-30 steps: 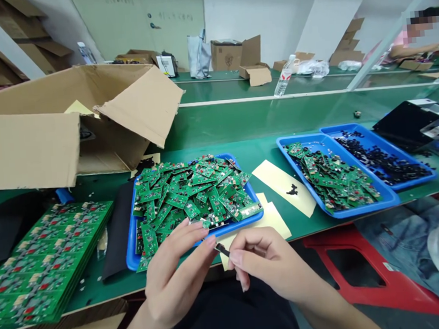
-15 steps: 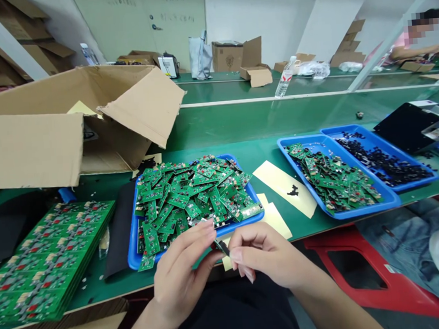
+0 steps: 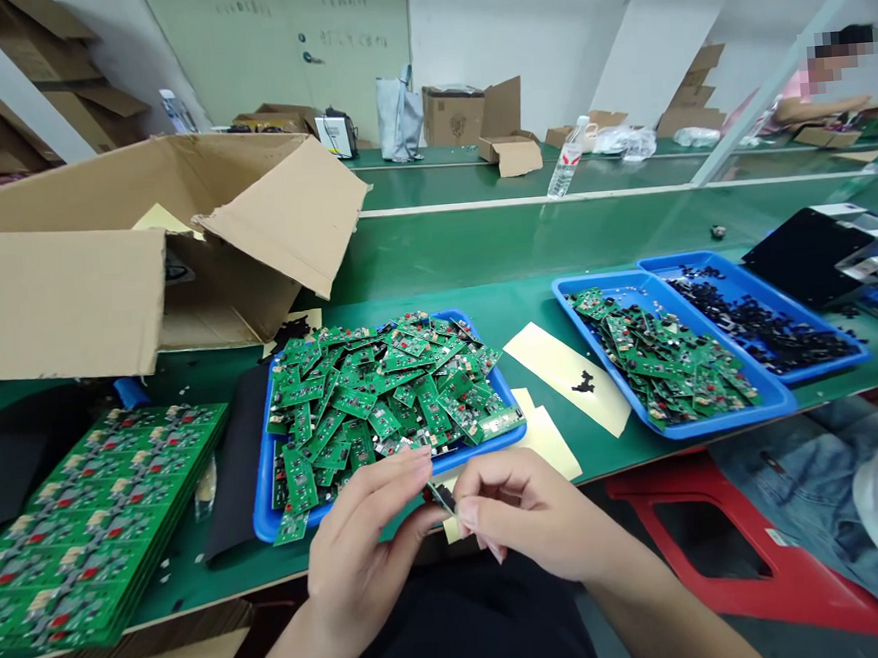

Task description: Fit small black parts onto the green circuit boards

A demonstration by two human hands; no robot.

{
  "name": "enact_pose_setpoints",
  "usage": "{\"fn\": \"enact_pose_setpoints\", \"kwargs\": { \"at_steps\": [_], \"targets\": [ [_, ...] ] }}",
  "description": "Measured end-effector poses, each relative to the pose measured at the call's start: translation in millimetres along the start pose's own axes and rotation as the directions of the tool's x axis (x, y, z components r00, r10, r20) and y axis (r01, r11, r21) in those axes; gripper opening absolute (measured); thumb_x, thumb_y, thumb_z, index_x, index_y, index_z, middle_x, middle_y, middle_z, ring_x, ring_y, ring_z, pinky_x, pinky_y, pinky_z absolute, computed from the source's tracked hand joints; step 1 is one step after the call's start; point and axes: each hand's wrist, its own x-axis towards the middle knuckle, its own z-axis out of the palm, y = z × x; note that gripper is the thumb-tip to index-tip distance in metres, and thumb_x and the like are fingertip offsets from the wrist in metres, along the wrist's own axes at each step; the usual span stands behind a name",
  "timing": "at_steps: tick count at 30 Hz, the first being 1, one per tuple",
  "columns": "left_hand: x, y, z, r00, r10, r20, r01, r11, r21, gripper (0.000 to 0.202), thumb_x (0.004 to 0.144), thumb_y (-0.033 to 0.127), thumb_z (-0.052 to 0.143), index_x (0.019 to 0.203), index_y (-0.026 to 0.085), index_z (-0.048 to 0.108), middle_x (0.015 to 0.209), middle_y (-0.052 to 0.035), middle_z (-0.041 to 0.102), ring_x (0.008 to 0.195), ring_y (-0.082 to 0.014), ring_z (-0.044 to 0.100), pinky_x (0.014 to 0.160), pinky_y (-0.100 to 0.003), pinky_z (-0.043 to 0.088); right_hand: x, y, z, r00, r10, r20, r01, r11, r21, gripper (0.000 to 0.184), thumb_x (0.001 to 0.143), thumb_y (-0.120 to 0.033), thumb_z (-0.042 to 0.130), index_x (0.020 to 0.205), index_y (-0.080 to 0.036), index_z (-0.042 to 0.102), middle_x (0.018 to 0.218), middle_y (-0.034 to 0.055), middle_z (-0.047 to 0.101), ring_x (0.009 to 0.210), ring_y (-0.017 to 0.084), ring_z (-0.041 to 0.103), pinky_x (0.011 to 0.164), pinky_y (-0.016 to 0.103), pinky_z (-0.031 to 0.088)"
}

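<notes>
My left hand (image 3: 365, 555) and my right hand (image 3: 523, 514) meet just below the table's front edge. Both pinch one small circuit board (image 3: 440, 496), seen edge-on between their fingertips. Right above them a blue tray (image 3: 265, 502) is heaped with several small green circuit boards (image 3: 383, 393). The fingers of both hands are curled closed on the small board.
Stacked green board panels (image 3: 84, 524) lie at the left, behind them an open cardboard box (image 3: 103, 252). To the right are yellow paper sheets (image 3: 562, 370), a blue tray of boards (image 3: 666, 353) and a blue tray of black parts (image 3: 761, 321). A red stool (image 3: 725, 550) stands at the lower right; another person (image 3: 828, 81) sits far right.
Both hands drew slightly closer together and rose a little toward the tray's front edge, still pinching the small board between them.
</notes>
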Motion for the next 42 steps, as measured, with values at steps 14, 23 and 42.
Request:
{"fn": "enact_pose_setpoints", "kwargs": {
  "at_steps": [14,23,42],
  "targets": [
    [-6.9,-2.9,4.1,0.997,-0.050,0.055,0.057,0.989,-0.133,0.027,0.086,0.016,0.058,0.113,0.020,0.058,0.100,-0.0087,0.069,0.093,-0.0183,0.067,0.079,-0.028,0.058,-1.3,-7.7,0.9,0.996,-0.080,-0.051,0.060,0.950,-0.307,0.015,0.077,-0.015,0.049,0.062,-0.017,0.050,0.056,-0.0046,0.042,0.052,0.008,0.037,0.042,0.017,0.025],
    [-11.1,3.2,6.0,0.933,-0.316,0.172,0.348,0.915,-0.203,0.036,0.087,0.019,0.055,0.122,0.027,0.057,0.104,-0.0053,0.068,0.094,-0.0178,0.065,0.079,-0.023,0.054,7.1,1.5,2.9,0.832,-0.553,0.038,0.394,0.541,-0.743,0.026,0.087,-0.016,0.041,0.061,-0.018,0.042,0.055,-0.0048,0.037,0.052,0.009,0.036,0.051,0.022,0.028],
    [2.0,19.7,0.5,0.742,-0.517,0.426,0.664,0.651,-0.367,0.029,0.091,0.021,0.045,0.111,0.024,0.065,0.103,-0.0037,0.068,0.090,-0.0172,0.063,0.078,-0.021,0.050,9.6,7.1,-17.7,0.652,-0.757,0.024,0.289,0.219,-0.932,0.014,0.090,-0.025,0.056,0.092,-0.013,0.061,0.077,0.0079,0.064,0.072,0.018,0.059,0.064,0.029,0.048]
  ]
}}
